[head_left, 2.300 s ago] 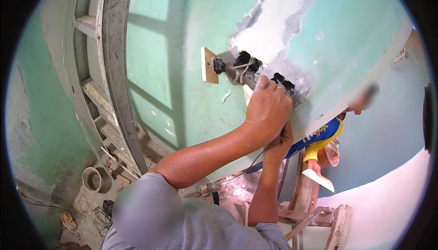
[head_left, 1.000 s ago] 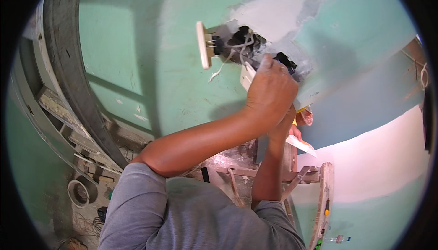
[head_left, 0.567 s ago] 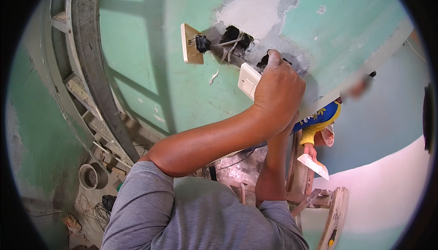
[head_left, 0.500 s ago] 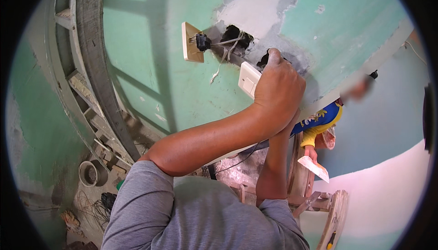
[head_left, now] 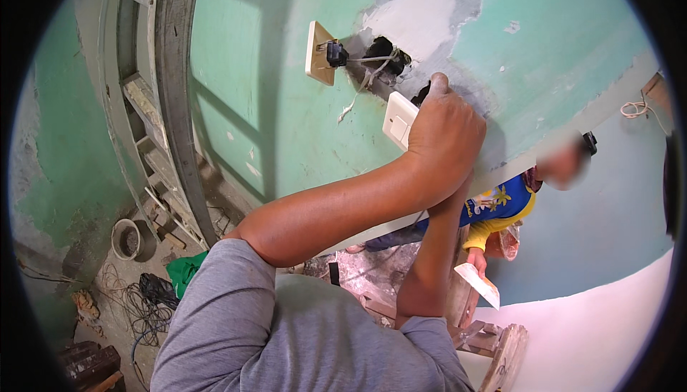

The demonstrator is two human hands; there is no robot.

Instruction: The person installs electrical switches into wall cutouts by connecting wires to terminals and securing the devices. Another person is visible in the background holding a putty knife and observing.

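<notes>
A white light switch stands tilted off the green wall beside a wall opening. My left hand is closed at its right edge, its thumb raised toward the wall; its fingertips are hidden. My right forearm rises behind my left wrist, and the right hand is hidden there. To the left, a second cream wall plate with a black socket body hangs out from the wall. Its pale wires run into a ragged hole. The smaller hole beside the switch is partly covered by my hand.
A metal ladder stands at left. Below lie a bucket, tangled cables and a green bag. At right, beyond the wall edge, another person in a blue and yellow top holds a flat white-smeared blade.
The whole view has shifted, with the wall and ladder now farther right. My hands stay by the switch. The other person's blade sits slightly lower and to the left.
</notes>
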